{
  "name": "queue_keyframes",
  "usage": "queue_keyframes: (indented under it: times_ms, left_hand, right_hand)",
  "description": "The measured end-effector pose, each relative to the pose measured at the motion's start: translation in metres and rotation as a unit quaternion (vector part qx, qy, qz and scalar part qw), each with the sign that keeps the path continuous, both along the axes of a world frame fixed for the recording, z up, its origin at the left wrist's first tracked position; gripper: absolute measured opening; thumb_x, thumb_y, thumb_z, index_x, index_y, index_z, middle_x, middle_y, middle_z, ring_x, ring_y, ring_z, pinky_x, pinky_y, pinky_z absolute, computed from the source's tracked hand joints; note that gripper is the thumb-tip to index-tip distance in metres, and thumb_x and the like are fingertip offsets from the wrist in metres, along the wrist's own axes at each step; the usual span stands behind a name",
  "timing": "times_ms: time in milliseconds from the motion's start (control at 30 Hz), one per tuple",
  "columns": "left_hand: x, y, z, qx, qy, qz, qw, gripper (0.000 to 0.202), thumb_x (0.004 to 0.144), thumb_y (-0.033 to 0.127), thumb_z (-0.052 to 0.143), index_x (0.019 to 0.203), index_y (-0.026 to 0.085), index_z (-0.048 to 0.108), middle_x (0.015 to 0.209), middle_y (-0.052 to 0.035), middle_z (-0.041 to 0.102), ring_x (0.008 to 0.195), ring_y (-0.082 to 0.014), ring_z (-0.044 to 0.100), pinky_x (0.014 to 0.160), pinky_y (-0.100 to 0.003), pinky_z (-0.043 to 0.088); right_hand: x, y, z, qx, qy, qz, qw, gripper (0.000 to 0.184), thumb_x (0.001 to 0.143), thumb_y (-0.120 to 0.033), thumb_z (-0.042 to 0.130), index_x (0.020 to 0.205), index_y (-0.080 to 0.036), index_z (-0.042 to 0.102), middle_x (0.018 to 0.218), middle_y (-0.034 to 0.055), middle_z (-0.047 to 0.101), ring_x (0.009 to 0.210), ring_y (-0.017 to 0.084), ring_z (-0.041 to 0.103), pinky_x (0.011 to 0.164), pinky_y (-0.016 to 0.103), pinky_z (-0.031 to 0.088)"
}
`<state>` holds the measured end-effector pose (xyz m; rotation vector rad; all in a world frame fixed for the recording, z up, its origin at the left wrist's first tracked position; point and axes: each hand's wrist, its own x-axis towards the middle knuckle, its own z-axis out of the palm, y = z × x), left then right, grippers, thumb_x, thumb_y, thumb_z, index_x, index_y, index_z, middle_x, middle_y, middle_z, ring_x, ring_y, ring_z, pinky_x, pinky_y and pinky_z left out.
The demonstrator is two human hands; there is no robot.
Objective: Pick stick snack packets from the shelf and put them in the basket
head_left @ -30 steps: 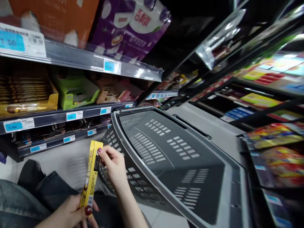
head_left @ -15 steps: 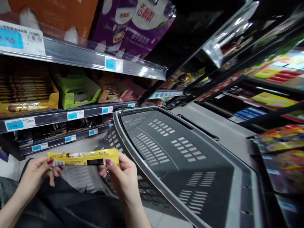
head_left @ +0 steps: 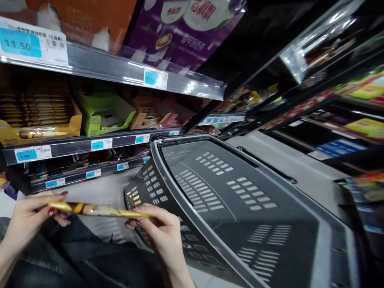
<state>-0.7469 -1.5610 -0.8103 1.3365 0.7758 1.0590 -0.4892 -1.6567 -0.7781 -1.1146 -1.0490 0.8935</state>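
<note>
A slim yellow drink-powder-like stick packet (head_left: 100, 211) is stretched level between both my hands, above my lap. Its left end is pinched by my left hand (head_left: 37, 212), thumb and fingers closed on it. The right end sits between the thumb and fingers of my right hand (head_left: 160, 224). The packet is seen nearly edge-on, with brown and cream print on its visible side. Just right of my right hand stands a grey plastic shopping basket (head_left: 207, 228). On the shelf ahead, a yellow carton (head_left: 75, 127) holds similar yellow packets (head_left: 49, 108).
Beside the yellow carton stand a green carton (head_left: 90, 124) and a brown carton (head_left: 136, 120). A shelf edge (head_left: 114, 66) with price tags runs above, bearing purple packages (head_left: 180, 36). Shelves of blurred goods (head_left: 366, 132) line the right side. Pale floor (head_left: 106, 188) shows left of the basket.
The packet has been rolled between my hands, from its broad printed face to nearly edge-on. The shelves and basket appear shifted rightward in view.
</note>
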Motion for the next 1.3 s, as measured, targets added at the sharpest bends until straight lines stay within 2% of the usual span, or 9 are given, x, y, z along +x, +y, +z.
queue_keyframes:
  times_ms: [133,300,467,767,900,1033,1133,1233,1300]
  left_hand:
    - [-0.009,-0.001,0.015,0.168,0.06,-0.057,0.982,0.01,0.069,0.03,0.069,0.077,0.03,0.075,0.078,-0.0061,0.074,0.068,-0.0211,0.069,0.063,-0.024,0.055]
    - [0.0,-0.012,0.029,0.153,0.047,-0.006,0.987,0.013,0.067,0.042,0.069,0.064,0.031,0.076,0.062,-0.0067,0.072,0.06,-0.0218,0.066,0.059,-0.029,0.054]
    - [-0.002,-0.009,0.024,0.124,0.097,0.002,0.988,0.013,0.062,0.039,0.073,0.064,0.027,0.076,0.065,-0.0094,0.073,0.059,-0.0253,0.067,0.056,-0.029,0.055]
    - [0.027,-0.012,0.019,-0.234,0.026,-0.054,0.97,0.031,0.057,0.034,0.077,0.079,0.013,0.072,0.058,-0.0089,0.071,0.053,-0.0224,0.067,0.043,-0.025,0.054]
    - [0.046,-0.023,0.007,-0.338,-0.052,-0.122,0.932,0.031,0.06,0.032,0.077,0.079,0.01,0.067,0.058,-0.0064,0.069,0.052,-0.0181,0.066,0.04,-0.02,0.052]
    - [0.074,-0.056,-0.02,-0.472,-0.116,-0.203,0.85,0.031,0.058,0.032,0.079,0.078,0.013,0.064,0.056,-0.0023,0.066,0.047,-0.0139,0.063,0.035,-0.016,0.044]
    - [0.093,-0.085,-0.045,-0.484,-0.121,-0.285,0.819,0.038,0.061,0.046,0.073,0.079,0.013,0.066,0.057,-0.0032,0.066,0.045,-0.0103,0.06,0.042,-0.016,0.04]
    - [0.105,-0.1,-0.061,-0.436,-0.086,-0.369,0.816,0.061,0.053,0.067,0.066,0.077,0.011,0.068,0.046,-0.0013,0.059,0.035,-0.0053,0.045,0.037,-0.015,0.027]
    - [0.109,-0.103,-0.065,-0.416,-0.029,-0.39,0.821,0.063,0.052,0.07,0.062,0.074,0.012,0.067,0.045,0.0008,0.056,0.033,-0.0036,0.036,0.035,-0.016,0.018]
  right_hand:
    - [0.008,-0.002,0.011,0.097,-0.109,-0.007,0.989,0.014,0.067,-0.016,0.073,0.075,-0.028,0.074,0.066,0.0024,0.069,0.056,0.013,0.064,0.05,0.019,0.051]
    - [0.007,-0.005,0.02,0.096,-0.109,0.001,0.989,0.016,0.068,-0.017,0.072,0.075,-0.03,0.074,0.067,0.0036,0.07,0.058,0.017,0.065,0.053,0.025,0.054]
    - [0.008,-0.006,0.018,0.063,-0.132,-0.024,0.989,0.01,0.063,-0.023,0.076,0.072,-0.026,0.075,0.064,0.0056,0.069,0.054,0.018,0.062,0.047,0.026,0.05]
    - [-0.001,0.002,-0.007,-0.063,0.088,-0.092,0.99,0.028,0.071,-0.039,0.068,0.058,-0.015,0.06,0.042,-0.0017,0.052,0.034,0.008,0.045,0.035,0.018,0.032]
    - [-0.013,0.006,-0.008,-0.038,0.156,-0.051,0.986,0.044,0.063,-0.05,0.071,0.093,-0.019,0.063,0.066,0.0012,0.06,0.051,0.011,0.053,0.048,0.021,0.042]
    - [-0.033,0.005,-0.003,-0.049,0.014,0.077,0.996,0.043,0.065,-0.041,0.073,0.101,-0.021,0.062,0.103,0.0073,0.057,0.091,0.02,0.055,0.078,0.03,0.046]
    - [-0.037,-0.01,0.015,-0.063,0.07,0.103,0.99,0.017,0.075,-0.036,0.065,0.082,-0.023,0.056,0.078,0.0022,0.059,0.077,0.017,0.058,0.068,0.03,0.048]
    - [-0.008,-0.034,0.055,-0.102,0.148,-0.003,0.984,0.018,0.074,-0.035,0.067,0.076,-0.025,0.052,0.051,-0.0059,0.043,0.037,0.007,0.042,0.036,0.019,0.031]
    - [0.031,-0.042,0.089,-0.102,0.057,-0.106,0.987,0.026,0.064,-0.039,0.074,0.077,-0.023,0.059,0.045,-0.005,0.042,0.03,0.004,0.037,0.031,0.019,0.02]
